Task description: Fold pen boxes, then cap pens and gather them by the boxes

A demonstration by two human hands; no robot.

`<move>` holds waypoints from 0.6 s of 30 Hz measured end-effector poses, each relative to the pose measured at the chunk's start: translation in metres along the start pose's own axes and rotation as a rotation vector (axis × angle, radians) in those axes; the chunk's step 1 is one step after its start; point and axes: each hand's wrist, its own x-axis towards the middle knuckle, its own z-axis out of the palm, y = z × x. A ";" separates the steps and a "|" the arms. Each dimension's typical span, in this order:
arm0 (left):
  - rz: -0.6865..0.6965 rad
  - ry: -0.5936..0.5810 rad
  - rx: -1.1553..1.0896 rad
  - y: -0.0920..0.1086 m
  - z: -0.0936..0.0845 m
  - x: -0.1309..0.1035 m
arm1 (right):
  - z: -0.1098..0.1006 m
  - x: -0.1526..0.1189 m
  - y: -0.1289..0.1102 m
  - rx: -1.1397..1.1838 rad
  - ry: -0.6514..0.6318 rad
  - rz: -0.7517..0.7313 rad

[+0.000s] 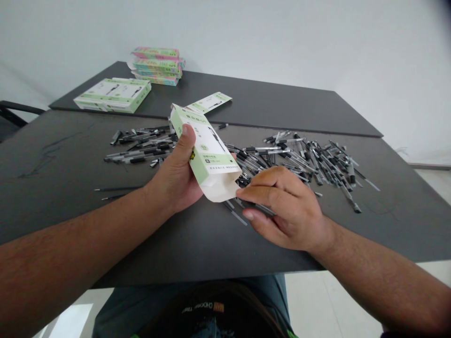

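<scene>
My left hand is wrapped round a small green-and-white pen box, thumb on its near side and fingers beneath. The box tilts with its open end towards me, and its white end flap hangs out. At the edge of that flap is my right hand, its index fingertip touching or nearly touching it. The right thumb is apart from the index finger, with nothing visible between them. Behind and under both hands lie many loose pens with clear barrels and black grips, in two spread heaps.
Another flat green-and-white box lies behind the held one. Further left are green-and-white boxes side by side, and a stack of pink-and-green boxes stands behind them. Two thin black refills lie on the dark table. A chair arm shows at left.
</scene>
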 end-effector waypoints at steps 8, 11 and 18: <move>-0.034 0.024 -0.076 -0.003 0.001 0.000 | 0.005 0.003 0.003 0.013 0.008 0.006; -0.038 0.014 -0.071 -0.003 0.000 0.000 | 0.007 0.001 0.004 -0.006 0.013 0.007; -0.042 0.002 -0.053 -0.006 -0.002 -0.001 | 0.007 0.001 0.004 -0.085 0.107 0.019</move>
